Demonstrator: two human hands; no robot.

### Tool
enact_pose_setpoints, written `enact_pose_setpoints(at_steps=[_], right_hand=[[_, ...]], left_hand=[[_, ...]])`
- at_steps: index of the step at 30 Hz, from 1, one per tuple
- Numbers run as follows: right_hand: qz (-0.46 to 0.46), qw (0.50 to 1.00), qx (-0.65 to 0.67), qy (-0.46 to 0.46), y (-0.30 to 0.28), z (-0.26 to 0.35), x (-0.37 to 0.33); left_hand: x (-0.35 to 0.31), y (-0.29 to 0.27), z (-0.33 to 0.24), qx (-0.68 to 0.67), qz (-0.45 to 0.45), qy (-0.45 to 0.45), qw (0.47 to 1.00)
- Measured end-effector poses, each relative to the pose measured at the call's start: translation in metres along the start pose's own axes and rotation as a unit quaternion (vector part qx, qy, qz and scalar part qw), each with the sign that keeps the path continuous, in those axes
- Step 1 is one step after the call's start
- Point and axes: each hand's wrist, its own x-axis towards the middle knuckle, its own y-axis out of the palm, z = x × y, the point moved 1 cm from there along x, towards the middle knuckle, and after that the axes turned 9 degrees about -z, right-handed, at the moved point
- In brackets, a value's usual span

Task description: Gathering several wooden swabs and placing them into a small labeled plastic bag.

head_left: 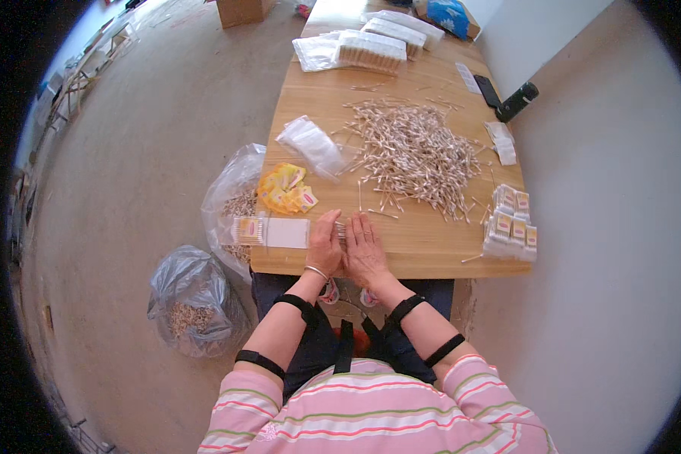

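Near the table's front edge, a small bundle of cotton swabs [341, 233] is pressed between my two hands. My left hand [324, 244] lies along its left side, fingers together. From the other side my right hand [365, 250] hems it in, its fingers stretched forward and close together. Much of the bundle is hidden by the hands. Just left of my left hand lies a blank white card [288, 233], and beside that a filled packet of swabs [247, 231]. Beyond my hands spreads a large heap of loose cotton swabs [420, 147].
Yellow printed cards [286, 189] and clear plastic bags [312, 147] lie at the left. Finished swab packets [511, 223] are stacked at the right edge. Swab bundles [372, 51] fill the far end, near a dark bottle [517, 101]. Bags of swabs [193, 303] stand on the floor.
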Motion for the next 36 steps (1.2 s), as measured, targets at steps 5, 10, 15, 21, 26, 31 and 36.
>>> enact_pose_setpoints(at_steps=[5,10,15,21,26,31,36], right_hand=[[0.068,0.998,-0.006,0.012,-0.01,0.014,-0.008],[0.066,0.998,0.014,0.0,-0.007,0.011,-0.007],[0.071,0.996,-0.056,-0.014,-0.009,0.008,0.0],[0.08,0.997,-0.001,0.0,-0.016,0.013,-0.017],[0.089,0.996,0.01,-0.011,-0.022,0.018,-0.031],[0.093,0.996,-0.006,-0.011,-0.016,0.013,-0.031],[0.055,0.998,-0.002,0.009,-0.01,0.006,-0.013]], left_hand=[[0.0,-0.003,0.002,-0.012,-0.034,-0.068,0.997],[0.003,-0.001,0.008,-0.085,-0.062,-0.102,0.989],[0.001,-0.001,0.008,-0.087,-0.068,-0.112,0.988],[0.002,-0.002,0.007,-0.084,-0.041,-0.121,0.988],[0.001,-0.004,0.007,-0.091,-0.035,-0.151,0.984],[0.004,-0.004,0.009,-0.111,-0.035,-0.146,0.982],[0.003,-0.004,0.014,-0.129,-0.039,-0.156,0.978]])
